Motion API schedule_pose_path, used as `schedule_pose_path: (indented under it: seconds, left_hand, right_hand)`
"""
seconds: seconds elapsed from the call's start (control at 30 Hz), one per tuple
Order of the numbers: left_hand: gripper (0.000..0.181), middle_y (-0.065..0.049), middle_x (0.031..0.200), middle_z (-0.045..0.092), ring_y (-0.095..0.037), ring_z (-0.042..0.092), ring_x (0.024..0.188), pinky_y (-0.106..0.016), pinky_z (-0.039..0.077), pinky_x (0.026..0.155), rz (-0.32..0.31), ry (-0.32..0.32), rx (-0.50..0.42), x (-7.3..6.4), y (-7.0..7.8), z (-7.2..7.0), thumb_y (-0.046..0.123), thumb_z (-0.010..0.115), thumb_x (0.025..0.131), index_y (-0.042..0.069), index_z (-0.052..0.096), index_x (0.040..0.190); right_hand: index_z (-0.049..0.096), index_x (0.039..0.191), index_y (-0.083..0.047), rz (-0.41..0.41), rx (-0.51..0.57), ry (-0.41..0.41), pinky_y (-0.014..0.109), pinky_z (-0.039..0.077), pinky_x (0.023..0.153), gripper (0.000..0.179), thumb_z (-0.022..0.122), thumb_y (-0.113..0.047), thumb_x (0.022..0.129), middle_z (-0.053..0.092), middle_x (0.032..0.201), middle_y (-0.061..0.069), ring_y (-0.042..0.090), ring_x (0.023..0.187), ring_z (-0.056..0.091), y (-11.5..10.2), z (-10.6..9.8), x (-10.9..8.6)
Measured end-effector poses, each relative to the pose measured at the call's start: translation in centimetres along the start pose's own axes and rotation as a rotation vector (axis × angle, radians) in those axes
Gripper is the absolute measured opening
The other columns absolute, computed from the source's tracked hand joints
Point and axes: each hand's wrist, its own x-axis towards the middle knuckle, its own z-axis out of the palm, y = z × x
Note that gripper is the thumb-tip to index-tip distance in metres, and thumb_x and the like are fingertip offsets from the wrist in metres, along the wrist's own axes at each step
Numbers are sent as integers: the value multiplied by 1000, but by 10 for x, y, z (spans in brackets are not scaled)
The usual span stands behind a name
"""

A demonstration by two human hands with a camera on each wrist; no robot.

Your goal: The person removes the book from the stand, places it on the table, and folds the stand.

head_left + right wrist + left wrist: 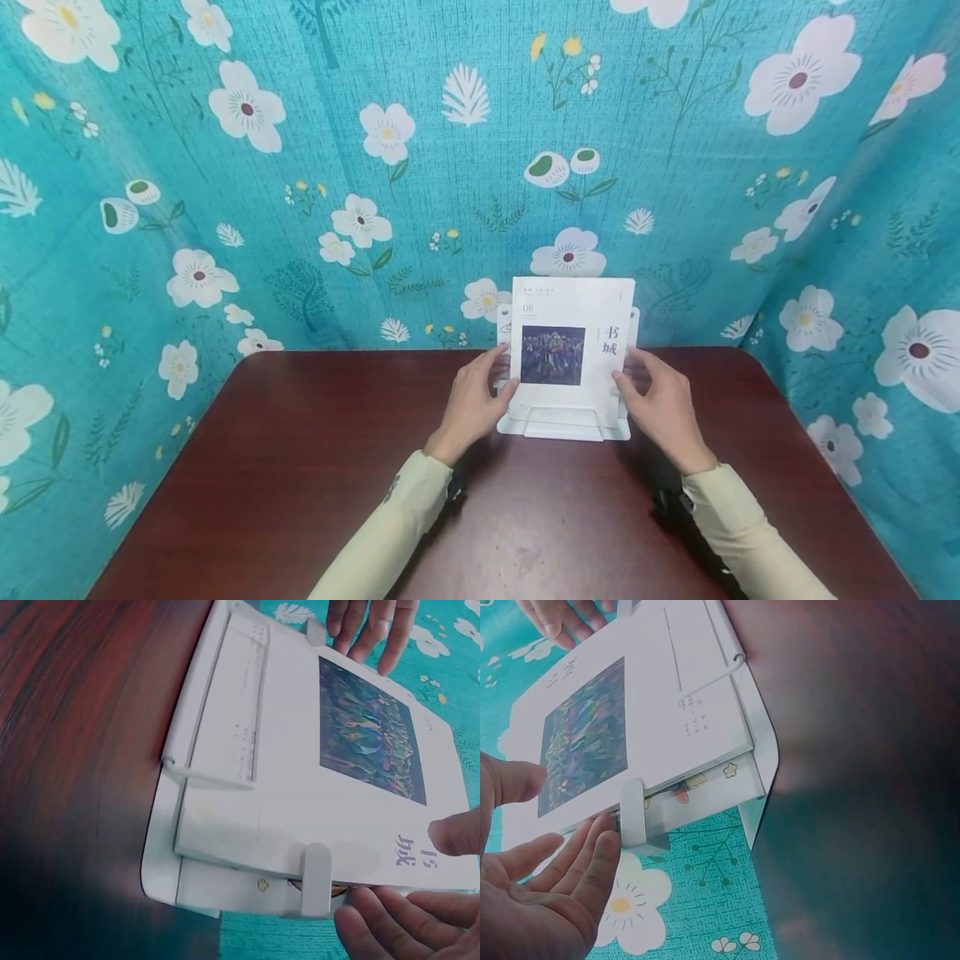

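Observation:
A white book (570, 304) with a dark, colourful picture on its cover stands upright, leaning back on a white book stand (562, 430). A wire bar crosses the front of its lower cover, and white side tabs (316, 874) overlap its edges. My left hand (476, 396) grips the left edge, thumb at the front and fingers beside and behind it. On the opposite edge, my right hand (663, 404) holds the book likewise, its thumb on the cover near the purple title. The fingertips of both hands are partly hidden behind book and stand.
The stand rests near the back edge of a dark red-brown wooden table (315, 467). Close behind and along both sides hangs a teal floral curtain (435, 183).

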Motion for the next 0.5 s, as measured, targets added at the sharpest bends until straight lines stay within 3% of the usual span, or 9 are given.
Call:
schedule_pose_path:
  seconds: [0.2,0.3,0.4,0.5]
  left_hand:
    - [50,-10,122,74,-20,76,108,-31,64,92,-23,25,-37,5,1,0,12,71,96,5,59,144]
    - [46,-12,118,75,-21,77,104,-29,64,90,-46,39,-83,8,2,0,10,72,96,2,62,140]
    - [41,-13,115,77,-21,78,100,-27,64,88,-65,48,-107,10,3,0,9,72,95,1,66,135]
    - [35,-12,112,78,-20,78,96,-26,65,85,-75,58,-107,13,4,1,9,73,95,2,69,129]
  right_hand:
    - [63,135,7,69,43,36,58,63,87,41,69,-10,98,73,119,29,44,103,75,-1,2,6]
    - [68,130,4,135,52,52,40,65,80,35,68,-11,99,75,118,26,40,103,75,1,3,10]
    - [71,125,3,197,68,65,18,54,72,30,68,-12,99,75,116,25,38,100,74,2,4,14]
    - [72,120,4,234,85,78,8,46,66,27,69,-11,98,76,111,25,37,96,73,3,6,17]
